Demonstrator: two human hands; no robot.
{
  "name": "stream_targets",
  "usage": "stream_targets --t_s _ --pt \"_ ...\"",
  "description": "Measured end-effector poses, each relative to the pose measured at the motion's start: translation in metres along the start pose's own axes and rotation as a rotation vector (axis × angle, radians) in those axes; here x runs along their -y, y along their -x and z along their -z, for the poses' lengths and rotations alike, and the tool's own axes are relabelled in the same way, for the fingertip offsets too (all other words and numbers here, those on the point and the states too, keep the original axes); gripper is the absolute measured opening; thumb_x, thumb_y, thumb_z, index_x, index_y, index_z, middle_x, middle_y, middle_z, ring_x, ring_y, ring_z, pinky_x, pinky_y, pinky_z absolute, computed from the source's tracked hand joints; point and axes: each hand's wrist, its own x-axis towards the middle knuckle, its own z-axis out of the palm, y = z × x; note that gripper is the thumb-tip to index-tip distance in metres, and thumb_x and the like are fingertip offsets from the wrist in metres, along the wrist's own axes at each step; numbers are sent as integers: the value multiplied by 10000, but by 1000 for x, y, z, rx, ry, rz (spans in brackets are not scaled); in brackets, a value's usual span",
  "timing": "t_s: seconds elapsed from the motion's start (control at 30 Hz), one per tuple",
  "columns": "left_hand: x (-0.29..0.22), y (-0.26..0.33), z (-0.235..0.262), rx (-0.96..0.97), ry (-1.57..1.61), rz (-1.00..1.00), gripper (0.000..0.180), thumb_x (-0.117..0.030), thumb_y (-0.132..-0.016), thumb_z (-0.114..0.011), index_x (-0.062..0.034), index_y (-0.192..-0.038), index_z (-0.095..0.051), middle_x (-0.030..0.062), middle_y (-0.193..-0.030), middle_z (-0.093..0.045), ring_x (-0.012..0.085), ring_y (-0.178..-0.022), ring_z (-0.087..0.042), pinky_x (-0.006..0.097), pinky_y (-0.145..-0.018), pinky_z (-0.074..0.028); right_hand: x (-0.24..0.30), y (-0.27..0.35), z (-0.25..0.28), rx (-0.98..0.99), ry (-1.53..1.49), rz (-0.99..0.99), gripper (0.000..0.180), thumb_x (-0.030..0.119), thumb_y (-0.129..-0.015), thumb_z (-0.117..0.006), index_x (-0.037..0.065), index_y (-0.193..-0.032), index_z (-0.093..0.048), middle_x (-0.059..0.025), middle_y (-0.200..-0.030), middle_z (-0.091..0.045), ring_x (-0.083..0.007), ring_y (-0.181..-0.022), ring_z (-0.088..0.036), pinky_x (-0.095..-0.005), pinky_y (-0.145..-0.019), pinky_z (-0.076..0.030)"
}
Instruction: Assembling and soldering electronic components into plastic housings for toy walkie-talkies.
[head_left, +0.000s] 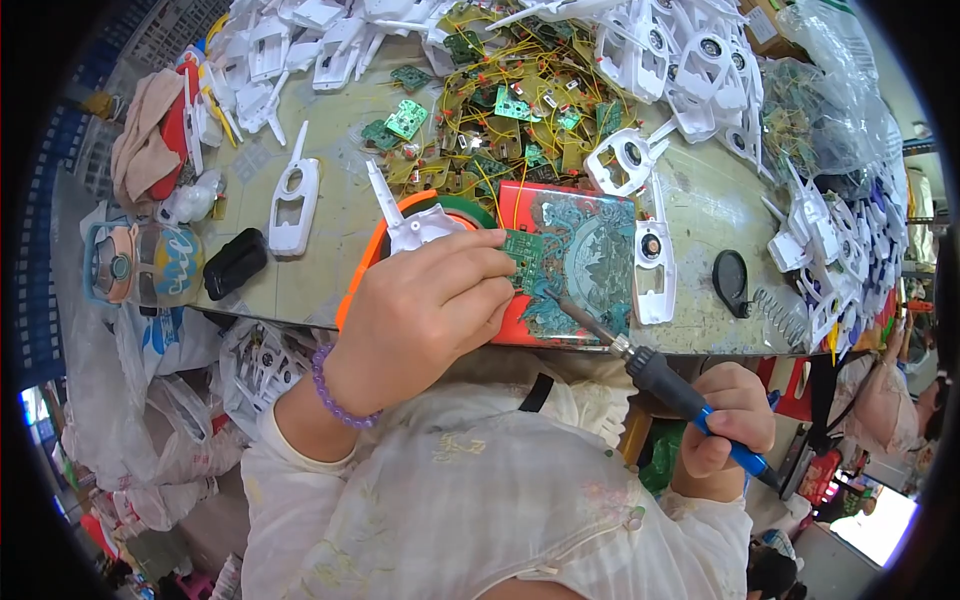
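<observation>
My left hand [425, 295] pinches a small green circuit board [522, 257] at its edge, above a red tin [513, 330] with a dark embossed lid. In my right hand [728, 430] is a soldering iron [668, 385] with a blue and black handle. Its metal tip points up and left, over the lid, close to the board; whether they touch I cannot tell. Beside my left fingers lies a white plastic housing [420, 226] on an orange-rimmed round thing [365, 260]. Another white housing with a speaker [654, 262] rests just right of the tin.
A heap of circuit boards with yellow wires [530, 110] covers the far middle. White housings [340, 40] pile at the far left, far right and right. At left are a black case [236, 264] and a clear bottle [165, 262]. A coiled spring [775, 312] lies near the right edge.
</observation>
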Motion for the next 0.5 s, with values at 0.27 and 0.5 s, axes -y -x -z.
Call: stream_targets --t_s 0.27,0.5 --pt "-2 -1 0 -19 -22 15 177 -52 -654 -722 -53 -802 -626 52 -905 -645 258 -943 -647 342 -703 -541 -4 0 -9 15 12 10 260 300 -905 -570 49 -901 -503 -72 -650 -536 -180 -484 -513 -282 -443 -427" --pt "1 1 -2 -42 -10 7 182 -54 -654 -722 -53 -810 -629 53 -900 -643 260 -927 -646 341 -700 -539 -4 0 -11 -5 19 5 260 300 -906 -568 49 -897 -501 -72 -642 -531 -183 -482 -510 -279 -437 -417"
